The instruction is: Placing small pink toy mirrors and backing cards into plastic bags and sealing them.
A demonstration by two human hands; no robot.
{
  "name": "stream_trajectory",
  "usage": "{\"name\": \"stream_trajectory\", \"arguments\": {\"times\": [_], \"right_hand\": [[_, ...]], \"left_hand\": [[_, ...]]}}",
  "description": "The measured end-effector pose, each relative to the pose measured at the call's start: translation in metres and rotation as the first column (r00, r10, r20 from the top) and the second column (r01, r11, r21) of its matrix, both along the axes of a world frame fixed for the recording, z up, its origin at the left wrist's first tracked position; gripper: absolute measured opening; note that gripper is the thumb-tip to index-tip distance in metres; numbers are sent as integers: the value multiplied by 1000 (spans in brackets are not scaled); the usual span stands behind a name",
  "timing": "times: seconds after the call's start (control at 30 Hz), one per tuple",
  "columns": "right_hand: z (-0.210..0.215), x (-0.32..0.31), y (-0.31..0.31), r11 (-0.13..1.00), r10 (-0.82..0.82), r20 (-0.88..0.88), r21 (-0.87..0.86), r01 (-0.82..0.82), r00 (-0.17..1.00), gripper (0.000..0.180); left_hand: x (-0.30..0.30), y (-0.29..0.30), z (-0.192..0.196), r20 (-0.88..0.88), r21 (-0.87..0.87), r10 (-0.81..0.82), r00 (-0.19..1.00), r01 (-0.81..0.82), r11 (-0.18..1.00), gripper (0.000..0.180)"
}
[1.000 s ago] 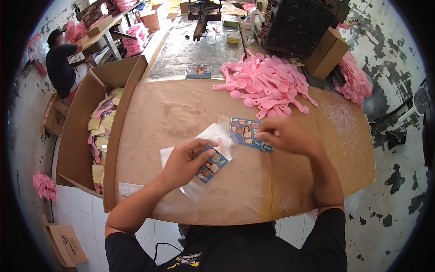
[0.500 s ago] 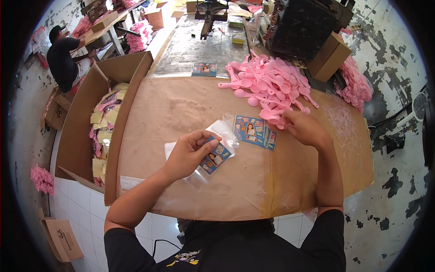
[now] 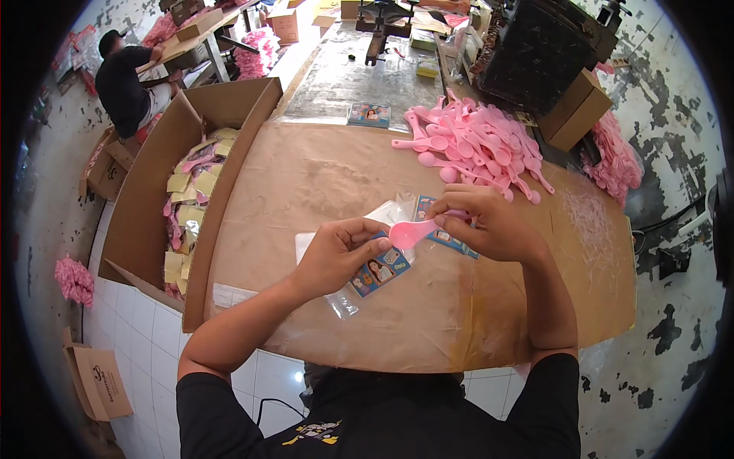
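Note:
My left hand [image 3: 342, 250] is closed on a blue printed card [image 3: 380, 273], pinching its upper edge. In my right hand [image 3: 483, 219] is a pink plastic spoon [image 3: 411, 232], gripped by the handle. The spoon's bowl lies over the card's top corner, against or close to my left fingertips. Under and behind my hands lie clear plastic bags [image 3: 391, 208] and more blue cards [image 3: 423, 205], partly hidden by my right hand. Beyond them rises a heap of pink spoons [image 3: 480, 141].
An open cardboard box [image 3: 218, 180] at left holds spoons packed with yellowish cards. A stack of cards [image 3: 369, 115] lies at the table's far part, near a metal press [image 3: 380, 30]. A black machine [image 3: 527, 53] stands far right. A person [image 3: 126, 84] sits far left.
My right hand has come left from the spoon heap, bringing one pink spoon to the card in my left hand. The whole view has shifted slightly.

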State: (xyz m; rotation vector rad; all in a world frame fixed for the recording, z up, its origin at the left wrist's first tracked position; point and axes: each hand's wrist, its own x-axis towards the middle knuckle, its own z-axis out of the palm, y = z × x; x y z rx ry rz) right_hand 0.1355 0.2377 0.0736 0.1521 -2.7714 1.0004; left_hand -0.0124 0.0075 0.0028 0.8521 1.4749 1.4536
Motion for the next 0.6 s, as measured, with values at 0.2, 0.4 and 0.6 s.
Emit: {"name": "stream_trajectory", "arguments": {"times": [0.2, 0.4, 0.6], "right_hand": [[-8, 1, 2, 998, 67, -31, 21, -66, 997, 12], [-15, -2, -33, 995, 76, 3, -72, -75, 997, 35], [-52, -7, -55, 690, 349, 49, -689, -222, 936, 74]], "left_hand": [[2, 0, -15, 47, 87, -49, 998, 45, 995, 29], [7, 1, -20, -37, 56, -75, 996, 77, 995, 29], [7, 0, -22, 44, 156, -159, 986, 150, 976, 28]]}}
